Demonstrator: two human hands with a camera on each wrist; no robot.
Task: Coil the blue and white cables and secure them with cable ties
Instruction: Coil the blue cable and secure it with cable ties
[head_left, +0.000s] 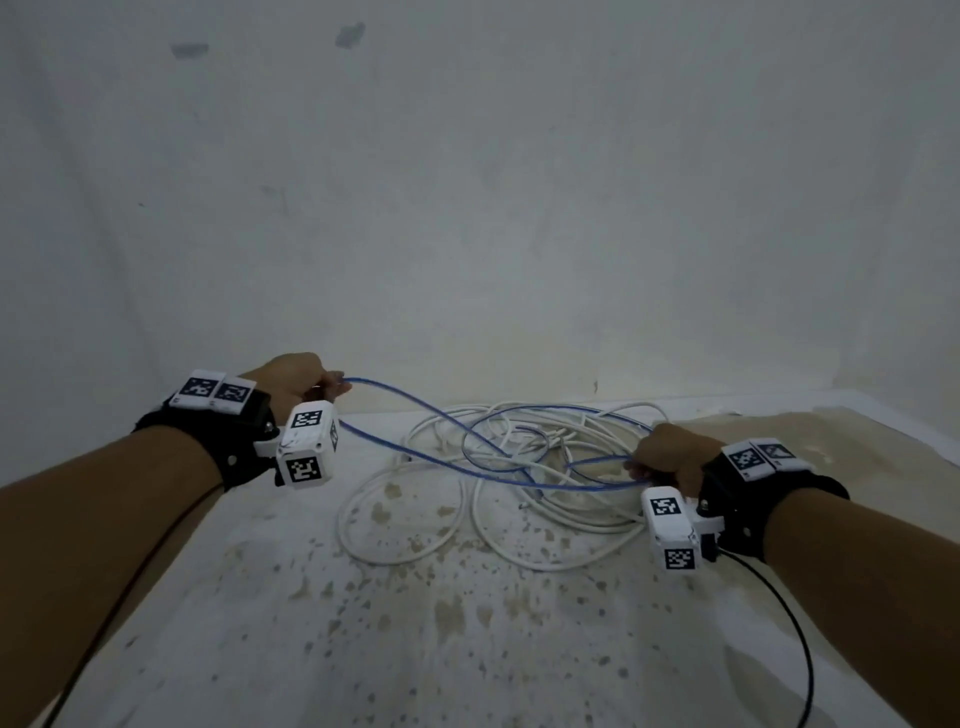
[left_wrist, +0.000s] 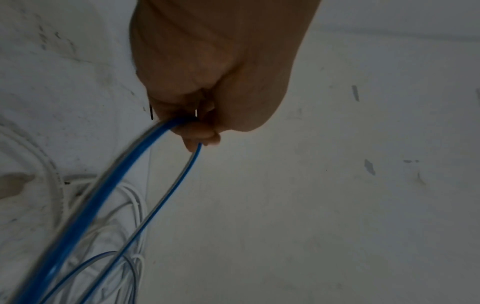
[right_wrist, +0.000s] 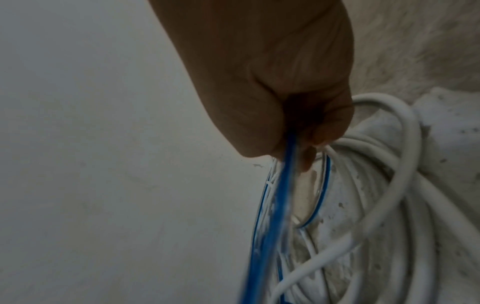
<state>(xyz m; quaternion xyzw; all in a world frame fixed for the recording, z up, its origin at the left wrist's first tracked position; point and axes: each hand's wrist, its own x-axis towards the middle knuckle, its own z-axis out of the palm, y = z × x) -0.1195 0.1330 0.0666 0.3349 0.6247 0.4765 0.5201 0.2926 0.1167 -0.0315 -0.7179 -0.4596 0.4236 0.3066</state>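
The blue cable (head_left: 470, 441) stretches across the middle of the head view, lifted above a loose pile of white cable (head_left: 415, 540) on the stained desk (head_left: 467, 649). The left hand (head_left: 296, 382), at centre left, has its grip clamped on a bend of the blue cable; the right hand (head_left: 670, 457), at centre right, is clamped on it too, just over the white pile, with a pale wall (head_left: 467, 208) behind

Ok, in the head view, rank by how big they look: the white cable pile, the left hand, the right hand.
1. white cable pile, clearly largest.
2. left hand and right hand, each gripping the blue cable: look alike, not ranked.
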